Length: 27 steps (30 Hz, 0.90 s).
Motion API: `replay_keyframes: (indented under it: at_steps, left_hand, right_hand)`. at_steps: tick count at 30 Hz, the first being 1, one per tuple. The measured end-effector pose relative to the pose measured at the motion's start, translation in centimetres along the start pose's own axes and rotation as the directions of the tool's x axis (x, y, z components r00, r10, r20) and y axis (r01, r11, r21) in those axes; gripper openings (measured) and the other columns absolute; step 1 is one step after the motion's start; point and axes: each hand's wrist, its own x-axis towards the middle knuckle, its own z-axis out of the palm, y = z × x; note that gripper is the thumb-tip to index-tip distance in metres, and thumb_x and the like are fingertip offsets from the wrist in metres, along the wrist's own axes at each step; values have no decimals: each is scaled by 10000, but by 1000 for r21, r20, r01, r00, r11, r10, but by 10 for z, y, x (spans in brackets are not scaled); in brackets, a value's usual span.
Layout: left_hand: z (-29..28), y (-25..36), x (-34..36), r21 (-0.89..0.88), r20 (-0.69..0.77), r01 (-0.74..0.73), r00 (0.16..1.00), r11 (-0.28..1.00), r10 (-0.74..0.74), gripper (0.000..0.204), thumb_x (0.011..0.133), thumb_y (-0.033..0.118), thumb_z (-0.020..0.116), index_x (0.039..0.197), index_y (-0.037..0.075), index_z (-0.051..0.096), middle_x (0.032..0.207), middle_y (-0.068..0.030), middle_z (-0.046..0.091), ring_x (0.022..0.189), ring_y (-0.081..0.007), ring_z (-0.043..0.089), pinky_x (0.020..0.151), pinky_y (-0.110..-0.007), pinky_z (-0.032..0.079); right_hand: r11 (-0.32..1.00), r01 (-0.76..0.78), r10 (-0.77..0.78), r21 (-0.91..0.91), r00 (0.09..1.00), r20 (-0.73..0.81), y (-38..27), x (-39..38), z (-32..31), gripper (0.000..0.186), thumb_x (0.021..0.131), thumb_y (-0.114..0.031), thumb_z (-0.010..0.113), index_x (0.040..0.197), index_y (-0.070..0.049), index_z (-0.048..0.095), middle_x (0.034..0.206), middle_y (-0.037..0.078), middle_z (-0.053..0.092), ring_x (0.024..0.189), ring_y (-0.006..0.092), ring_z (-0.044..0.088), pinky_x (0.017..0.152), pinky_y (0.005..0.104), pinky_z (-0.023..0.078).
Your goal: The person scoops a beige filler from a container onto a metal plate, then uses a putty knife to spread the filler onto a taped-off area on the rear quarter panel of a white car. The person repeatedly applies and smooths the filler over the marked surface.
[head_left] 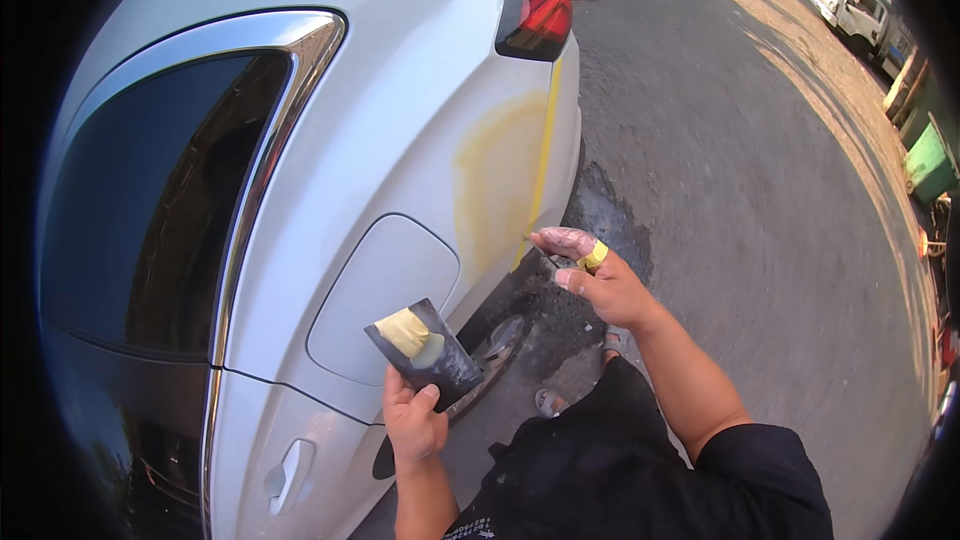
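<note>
My left hand (414, 420) grips the lower edge of a dark flat board (456, 376), thumb on top. On the board lies a smear of pale yellow putty (404, 331), with a greenish-grey dab (430, 351) beside it. In my right hand (612, 290) is a thin dark putty spreader (541, 252), seen nearly edge-on and pinched between thumb and fingers. Yellow tape (594, 256) wraps one finger of that hand. The spreader's tip is near the white car's rear panel (505, 170), which bears a sanded, yellow-edged patch; whether they touch, I cannot tell.
Yellow masking tape (547, 140) runs down the panel below the red tail light (540, 5). The closed fuel flap (385, 300) and a wheel (500, 345) are close to the board. A white truck (848, 0) and green bin (930, 162) stand off to the right.
</note>
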Motion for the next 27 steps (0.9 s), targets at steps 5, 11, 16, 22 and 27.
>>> replay_keyframes:
  at_steps: [5, 11, 16, 22, 27]
  left_hand:
    - [-9, 4, 6, -20, -40, 11, 999, 1000, -11, 629, 762, -103, 489, 1375, -12, 381, 1286, -139, 542, 1185, -267, 542, 1027, -416, 429]
    - [-10, 4, 10, 48, -125, 3, 992, 999, 3, 532, 792, -84, 522, 1308, -9, 418, 1238, -136, 567, 1135, -253, 571, 1005, -406, 445]
    - [-17, 0, 12, 77, -150, 3, 989, 997, 8, 461, 809, -79, 528, 1252, -4, 427, 1227, -148, 570, 1119, -246, 583, 994, -403, 455]
    - [-17, -2, 10, 72, -186, 13, 982, 997, 0, 484, 812, -73, 542, 1275, -8, 416, 1228, -152, 570, 1133, -253, 578, 999, -404, 454]
    - [-23, -5, 10, 68, -174, 14, 985, 998, -2, 485, 811, -70, 550, 1275, -9, 423, 1227, -150, 572, 1134, -256, 577, 1001, -403, 451]
  right_hand:
    - [906, 27, -52, -423, 997, -48, -2, 28, -7, 488, 876, -40, 519, 1359, -68, 463, 1380, 116, 496, 1288, 244, 457, 1076, 386, 321]
    - [458, 175, -261, -872, 964, 56, 1, 68, -5, 505, 813, -3, 555, 1303, -122, 527, 1366, 54, 512, 1289, 288, 425, 1034, 427, 322]
    - [266, 298, -339, -917, 919, 200, 8, 94, -4, 499, 797, -39, 570, 1284, -140, 545, 1374, 41, 506, 1282, 266, 434, 994, 455, 326]
    - [127, 355, -388, -926, 877, 283, 6, 115, -2, 442, 829, -85, 549, 1265, -153, 558, 1369, 32, 513, 1277, 245, 444, 964, 550, 331]
    - [76, 391, -368, -917, 866, 339, 3, 123, -1, 412, 850, -94, 526, 1256, -154, 567, 1353, 20, 531, 1281, 228, 446, 967, 579, 328]
